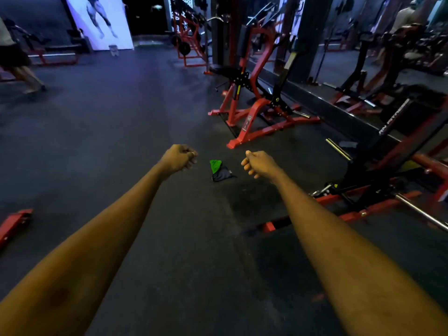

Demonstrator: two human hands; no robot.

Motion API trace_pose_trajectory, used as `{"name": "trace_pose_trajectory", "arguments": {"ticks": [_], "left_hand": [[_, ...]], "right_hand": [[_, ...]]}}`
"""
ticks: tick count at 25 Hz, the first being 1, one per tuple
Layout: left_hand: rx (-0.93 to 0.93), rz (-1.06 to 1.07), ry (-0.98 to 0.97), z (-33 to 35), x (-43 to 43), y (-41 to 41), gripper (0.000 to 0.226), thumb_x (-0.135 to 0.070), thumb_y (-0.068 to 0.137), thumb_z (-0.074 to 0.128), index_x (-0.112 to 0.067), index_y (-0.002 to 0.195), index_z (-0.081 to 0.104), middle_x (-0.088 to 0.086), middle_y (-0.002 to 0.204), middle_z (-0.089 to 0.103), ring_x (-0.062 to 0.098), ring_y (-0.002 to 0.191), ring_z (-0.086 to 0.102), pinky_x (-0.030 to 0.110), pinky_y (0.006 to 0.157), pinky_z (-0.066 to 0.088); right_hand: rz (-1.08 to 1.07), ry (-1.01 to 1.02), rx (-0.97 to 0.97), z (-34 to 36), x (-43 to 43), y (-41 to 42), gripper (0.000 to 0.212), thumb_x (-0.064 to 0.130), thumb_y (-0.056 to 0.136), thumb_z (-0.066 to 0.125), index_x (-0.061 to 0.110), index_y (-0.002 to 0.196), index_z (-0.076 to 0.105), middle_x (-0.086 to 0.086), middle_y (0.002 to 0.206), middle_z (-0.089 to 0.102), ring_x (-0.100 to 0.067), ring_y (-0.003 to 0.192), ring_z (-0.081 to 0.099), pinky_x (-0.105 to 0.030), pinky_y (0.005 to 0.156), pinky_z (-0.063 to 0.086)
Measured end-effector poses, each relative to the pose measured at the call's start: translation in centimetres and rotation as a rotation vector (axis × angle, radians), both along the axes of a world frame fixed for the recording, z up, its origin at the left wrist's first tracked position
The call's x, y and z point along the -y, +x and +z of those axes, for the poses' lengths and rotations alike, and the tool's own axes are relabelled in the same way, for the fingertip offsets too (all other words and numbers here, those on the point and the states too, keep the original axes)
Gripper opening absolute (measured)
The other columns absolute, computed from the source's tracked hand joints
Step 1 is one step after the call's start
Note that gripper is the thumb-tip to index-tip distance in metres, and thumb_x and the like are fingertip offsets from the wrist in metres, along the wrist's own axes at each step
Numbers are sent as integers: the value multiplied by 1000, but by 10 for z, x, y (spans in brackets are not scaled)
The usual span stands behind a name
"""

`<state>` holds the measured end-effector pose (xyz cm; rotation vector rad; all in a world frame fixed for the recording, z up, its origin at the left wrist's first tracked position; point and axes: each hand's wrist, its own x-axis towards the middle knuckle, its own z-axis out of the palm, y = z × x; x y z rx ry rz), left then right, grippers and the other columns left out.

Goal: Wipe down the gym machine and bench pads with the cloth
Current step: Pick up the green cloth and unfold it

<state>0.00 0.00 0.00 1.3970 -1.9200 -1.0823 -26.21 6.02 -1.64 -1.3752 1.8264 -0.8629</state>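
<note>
A crumpled cloth point(219, 170), green on top and dark below, lies on the dark rubber floor between my two outstretched arms. My left hand point(179, 159) hovers to its left with fingers curled into a loose fist, holding nothing. To the cloth's right my right hand point(258, 164) also has its fingers curled and is empty. Neither hand touches the cloth. A red and black gym machine point(257, 103) with a black seat pad stands beyond the cloth. Another red-framed machine point(378, 170) with a black pad sits at the right.
A mirror wall point(363, 52) runs along the right behind the machines. A person's legs point(21, 69) show at the far left beside a red bench. A red frame foot point(14, 224) lies at the left edge. Open dark floor point(109, 122) spreads to the left and centre.
</note>
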Motion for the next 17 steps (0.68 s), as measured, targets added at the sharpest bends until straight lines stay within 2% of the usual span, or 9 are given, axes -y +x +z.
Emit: {"name": "trace_pose_trajectory", "arguments": {"ticks": [4, 11, 17], "left_hand": [[42, 1, 15, 0, 78, 10, 24, -12, 105, 46, 0, 114, 64, 9, 94, 68, 17, 69, 61, 24, 60, 47], [45, -8, 47, -17, 227, 11, 22, -12, 105, 45, -3, 116, 63, 11, 99, 68, 20, 79, 62, 28, 69, 50], [80, -5, 67, -41, 371, -19, 24, -12, 106, 45, -1, 116, 64, 12, 100, 69, 18, 74, 63, 28, 67, 51]], "right_hand": [[-65, 43, 6, -4, 68, 13, 43, 31, 109, 35, 16, 78, 61, 1, 68, 58, -10, 54, 52, -23, 46, 40], [-69, 74, 13, -24, 211, 7, 44, 32, 109, 35, 17, 77, 60, 2, 68, 58, -11, 54, 52, -19, 42, 40], [-61, 91, 40, -47, 360, -25, 43, 32, 109, 36, 17, 77, 62, 2, 70, 59, -12, 57, 53, -24, 48, 41]]}}
